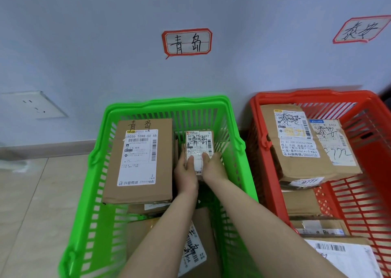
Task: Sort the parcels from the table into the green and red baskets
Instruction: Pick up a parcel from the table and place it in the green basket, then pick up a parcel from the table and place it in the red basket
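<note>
Both my hands reach into the green basket (pixel 160 105) and hold a small white-labelled parcel (pixel 198 144) at its near end. My left hand (pixel 186 174) grips its left side with the thumb on top. On its right side my right hand (pixel 213 167) grips the same way. A large brown parcel (pixel 139 161) with a white label lies in the basket to the left, and more parcels (pixel 196 250) lie lower down under my forearms. The red basket (pixel 313 96) stands to the right and holds several cardboard parcels (pixel 300 142).
Both baskets stand on a tiled floor (pixel 27 203) against a pale blue wall. A handwritten sign (pixel 187 42) hangs above the green basket and another sign (pixel 359 30) above the red one. A wall socket (pixel 35 105) sits at the left.
</note>
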